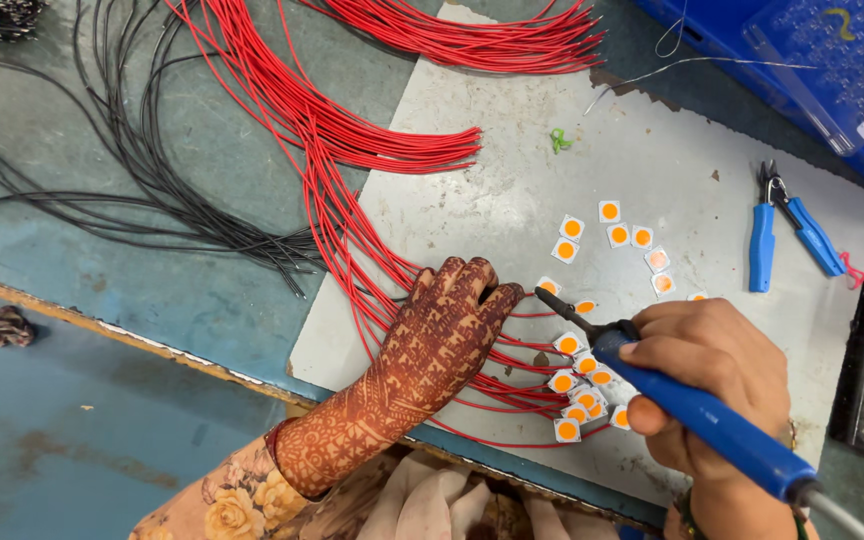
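Head view records the right hand (pixel 704 385) clamped on a blue soldering iron (pixel 697 408) over small square LED chips (pixel 574 385), the left hand (pixel 442 335) pressing flat, fingers together, on red wires (pixel 352 150).

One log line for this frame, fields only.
left hand: flat on red wires | right hand: grips blue soldering iron | tip near LED chips | pliers idle

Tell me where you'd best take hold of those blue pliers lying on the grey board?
Probably by the two blue handles. The blue pliers lie flat on the grey board, their metal jaws pointing away toward the blue tray and the handles splayed toward the near edge. Coming from above at the near side, a grip could close around both handles together, clear of the small square chips to their left.
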Available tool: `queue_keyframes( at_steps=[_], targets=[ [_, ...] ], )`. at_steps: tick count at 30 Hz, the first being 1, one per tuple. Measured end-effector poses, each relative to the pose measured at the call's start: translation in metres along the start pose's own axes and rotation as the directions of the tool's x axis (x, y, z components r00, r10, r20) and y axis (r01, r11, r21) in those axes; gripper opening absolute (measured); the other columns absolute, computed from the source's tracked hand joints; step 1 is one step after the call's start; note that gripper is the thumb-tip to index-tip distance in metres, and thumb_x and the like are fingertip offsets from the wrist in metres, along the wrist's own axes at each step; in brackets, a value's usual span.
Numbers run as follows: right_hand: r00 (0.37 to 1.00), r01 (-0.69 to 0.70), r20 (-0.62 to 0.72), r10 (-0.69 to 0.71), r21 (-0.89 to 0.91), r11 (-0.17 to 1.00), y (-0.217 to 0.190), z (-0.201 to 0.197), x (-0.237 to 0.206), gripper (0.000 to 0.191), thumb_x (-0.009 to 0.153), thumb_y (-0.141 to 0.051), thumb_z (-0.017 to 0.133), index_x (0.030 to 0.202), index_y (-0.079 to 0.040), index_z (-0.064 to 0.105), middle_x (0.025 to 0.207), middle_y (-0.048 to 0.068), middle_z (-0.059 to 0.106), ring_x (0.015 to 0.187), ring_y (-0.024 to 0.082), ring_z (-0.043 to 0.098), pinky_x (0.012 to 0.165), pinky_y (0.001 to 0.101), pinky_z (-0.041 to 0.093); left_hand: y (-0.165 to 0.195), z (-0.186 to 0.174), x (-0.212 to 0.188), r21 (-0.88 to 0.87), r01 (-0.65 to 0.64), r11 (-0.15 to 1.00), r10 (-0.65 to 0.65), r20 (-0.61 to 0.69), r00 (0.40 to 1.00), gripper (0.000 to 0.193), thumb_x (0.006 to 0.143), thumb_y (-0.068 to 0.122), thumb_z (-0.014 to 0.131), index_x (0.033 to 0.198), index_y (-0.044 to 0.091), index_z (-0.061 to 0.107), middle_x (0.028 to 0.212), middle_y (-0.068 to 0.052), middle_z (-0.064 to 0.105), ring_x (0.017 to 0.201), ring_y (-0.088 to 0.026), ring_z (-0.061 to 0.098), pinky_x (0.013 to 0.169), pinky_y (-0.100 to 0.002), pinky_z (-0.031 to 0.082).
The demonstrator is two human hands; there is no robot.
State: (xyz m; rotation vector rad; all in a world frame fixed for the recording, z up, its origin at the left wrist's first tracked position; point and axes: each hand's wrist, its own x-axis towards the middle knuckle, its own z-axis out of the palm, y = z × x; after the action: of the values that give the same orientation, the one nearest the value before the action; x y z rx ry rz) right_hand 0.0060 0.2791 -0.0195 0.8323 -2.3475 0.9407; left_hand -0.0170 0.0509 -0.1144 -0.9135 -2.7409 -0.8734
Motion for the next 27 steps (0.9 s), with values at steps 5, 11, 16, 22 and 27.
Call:
queue_keyframes(
  at_steps=[5, 11, 16, 22, 27],
  targets=[
    [0.990, -0.075, -0.111, 0.084, 0.088, 0.993, 0.005, -0.005, -0.018, 0.049, 0.111, -0.054, 0.061, 0.109, -0.004, 0.058, 0.090, 0.012, 0.066, 0.081, 0.026, 0.068, 0.070, 0.0307, 0.053, -0.001, 0.002, 0.001, -0.002, 0.005, 1.000, -0.005, -0.007, 1.000, 0.045, 0.087, 0.013, 0.059, 0.131, 0.011, 0.065, 0.114, -0.012, 0.056, 0.110, -0.031, 0.055, 0.090, -0.048, 0.043],
    [0.942, 0.133, -0.299, -0.155, -0.092, 0.987, 0.043, -0.019, -0.046, 0.056, 0.112, -0.050, 0.050, 0.113, 0.005, 0.046, 0.091, 0.015, 0.057, 0.071, 0.029, 0.069, 0.062, 0.0336, 0.060, 0.000, 0.002, 0.002, 0.016, 0.016, 1.000, -0.015, -0.004, 1.000, 0.042, 0.088, 0.014, 0.058, 0.129, 0.011, 0.067, 0.111, -0.011, 0.057, 0.107, -0.030, 0.057, 0.089, -0.047, 0.044],
    [0.868, 0.004, -0.497, -0.021, -0.034, 0.999, 0.066, -0.031, -0.087, 0.058, 0.113, -0.053, 0.047, 0.115, 0.005, 0.046, 0.092, 0.015, 0.055, 0.072, 0.028, 0.066, 0.064, 0.0326, 0.060, 0.000, -0.004, 0.003, 0.015, -0.003, 1.000, 0.004, -0.022, 1.000, 0.042, 0.087, 0.014, 0.058, 0.128, 0.011, 0.068, 0.111, -0.010, 0.057, 0.106, -0.029, 0.057, 0.088, -0.045, 0.045],
    [0.781, -0.101, -0.614, 0.116, 0.059, 0.993, 0.081, -0.032, -0.129, 0.057, 0.113, -0.053, 0.048, 0.114, 0.005, 0.046, 0.093, 0.015, 0.056, 0.073, 0.027, 0.066, 0.066, 0.0325, 0.059, 0.015, -0.014, 0.000, 0.007, -0.061, 0.998, 0.061, 0.083, 0.995, 0.042, 0.085, 0.016, 0.061, 0.126, 0.018, 0.069, 0.110, -0.006, 0.058, 0.105, -0.027, 0.055, 0.089, -0.048, 0.043],
    [0.749, -0.135, -0.640, 0.171, 0.105, 0.985, 0.085, -0.025, -0.144, 0.057, 0.112, -0.052, 0.049, 0.114, 0.004, 0.047, 0.093, 0.014, 0.057, 0.074, 0.027, 0.066, 0.067, 0.0323, 0.059, 0.008, -0.039, 0.000, 0.199, -0.100, 0.975, 0.117, -0.077, 0.990, 0.037, 0.090, 0.017, 0.063, 0.127, 0.019, 0.067, 0.122, -0.004, 0.060, 0.117, -0.026, 0.054, 0.099, -0.048, 0.042]
  ],
)
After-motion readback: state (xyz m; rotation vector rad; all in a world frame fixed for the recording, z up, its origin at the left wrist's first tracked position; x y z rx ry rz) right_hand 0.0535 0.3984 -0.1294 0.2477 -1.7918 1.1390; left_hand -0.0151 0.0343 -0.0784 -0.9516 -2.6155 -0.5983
